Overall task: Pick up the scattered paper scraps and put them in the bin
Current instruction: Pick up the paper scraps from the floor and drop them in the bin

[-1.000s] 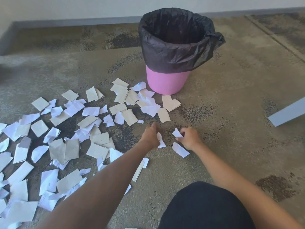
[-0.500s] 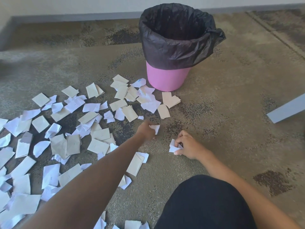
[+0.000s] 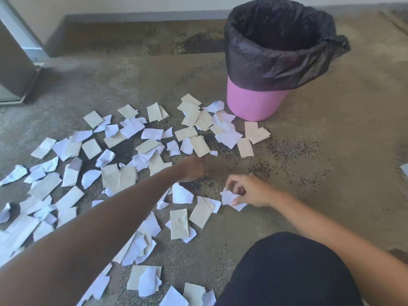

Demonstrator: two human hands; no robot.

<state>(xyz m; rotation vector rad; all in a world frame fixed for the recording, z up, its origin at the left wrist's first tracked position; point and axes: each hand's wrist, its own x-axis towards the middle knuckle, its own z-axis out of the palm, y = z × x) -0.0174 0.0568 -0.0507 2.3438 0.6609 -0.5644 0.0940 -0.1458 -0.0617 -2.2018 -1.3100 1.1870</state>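
From the head view we see our left hand [image 3: 191, 168] has pulled back from where it was half a second ago: then it reached toward a small white piece near the middle of the floor, and now it is blurred, curled over the bare patch of carpet [image 3: 331, 173], and we cannot tell whether it grips anything. Our right hand [image 3: 249, 191] has stayed low on the floor, and its fingers [image 3: 231, 184] and thumb are pinched on a bunch of white scraps [image 3: 229, 198] that rest on the carpet. The view has also swung left, so a door frame [image 3: 15, 69] now shows at the far left edge.

The rest of the paper scraps [image 3: 123, 164] lie spread over the carpet, mostly left of and beyond our hands, white and beige pieces overlapping. A few lie just left of the pinched bunch, between our two forearms. The pink bin [image 3: 254, 104] with its black liner [image 3: 276, 69] stands upright beyond our right hand, well apart from it, with a cluster of scraps touching its base on the left. Our dark-clothed knee [image 3: 287, 272] fills the lower right.
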